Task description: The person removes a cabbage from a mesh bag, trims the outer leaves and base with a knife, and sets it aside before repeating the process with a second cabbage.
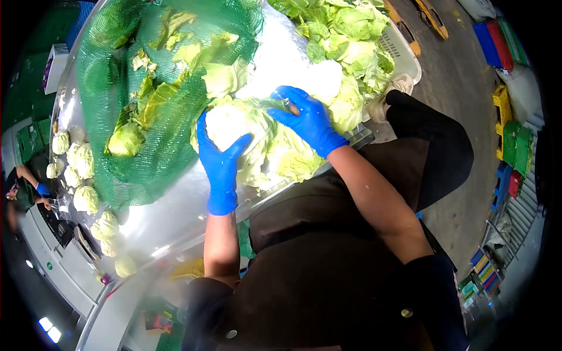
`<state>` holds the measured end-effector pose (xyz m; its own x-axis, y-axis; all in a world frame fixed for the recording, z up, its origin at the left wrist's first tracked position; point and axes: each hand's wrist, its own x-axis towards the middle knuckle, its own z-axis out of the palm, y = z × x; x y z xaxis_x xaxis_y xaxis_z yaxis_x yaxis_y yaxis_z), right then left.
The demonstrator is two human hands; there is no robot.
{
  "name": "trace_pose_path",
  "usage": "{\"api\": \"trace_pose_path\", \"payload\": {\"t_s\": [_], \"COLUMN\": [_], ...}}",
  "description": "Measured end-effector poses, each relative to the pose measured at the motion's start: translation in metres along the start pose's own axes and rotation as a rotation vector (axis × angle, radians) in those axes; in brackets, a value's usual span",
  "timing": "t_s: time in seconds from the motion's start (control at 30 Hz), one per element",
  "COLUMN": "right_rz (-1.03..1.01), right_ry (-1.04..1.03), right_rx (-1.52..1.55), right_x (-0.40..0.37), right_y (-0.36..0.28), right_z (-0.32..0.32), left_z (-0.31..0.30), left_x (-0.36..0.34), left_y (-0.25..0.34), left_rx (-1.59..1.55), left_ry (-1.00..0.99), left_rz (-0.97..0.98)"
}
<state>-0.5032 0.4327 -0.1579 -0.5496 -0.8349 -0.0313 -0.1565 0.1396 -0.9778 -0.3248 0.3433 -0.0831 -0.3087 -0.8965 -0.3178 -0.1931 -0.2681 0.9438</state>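
Observation:
My left hand (221, 162), in a blue glove, rests against the near left side of a pale green cabbage (240, 124), thumb and fingers spread. My right hand (310, 121), gloved in blue too, has its fingers wrapped round a small brown handle (291, 107) at the cabbage's right; any blade is hidden. Loose outer leaves (293, 155) lie below and between the hands. A green mesh net (170, 140) with leaves and a small cabbage (126, 139) on it spreads to the left.
Leaves fill a white basket (411, 61) at the upper right. Several small cabbages (85, 199) line the metal table's (175, 219) left side. A co-worker's arm (26, 174) shows at far left. Coloured crates (518, 146) stand at far right.

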Motion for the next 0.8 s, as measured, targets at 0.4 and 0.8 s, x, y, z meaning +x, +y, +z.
{"api": "trace_pose_path", "payload": {"t_s": [0.4,0.8], "right_rz": [-0.184,-0.04], "right_ry": [-0.339,-0.102], "right_rx": [-0.331,-0.341], "right_x": [0.009,0.027], "right_y": [-0.101,-0.091], "right_z": [-0.01,-0.046], "left_z": [-0.03,-0.031], "left_x": [-0.032,-0.036], "left_y": [0.026,0.034], "left_rx": [0.053,-0.063], "left_ry": [-0.151,-0.188], "left_rz": [0.136,-0.013]}}
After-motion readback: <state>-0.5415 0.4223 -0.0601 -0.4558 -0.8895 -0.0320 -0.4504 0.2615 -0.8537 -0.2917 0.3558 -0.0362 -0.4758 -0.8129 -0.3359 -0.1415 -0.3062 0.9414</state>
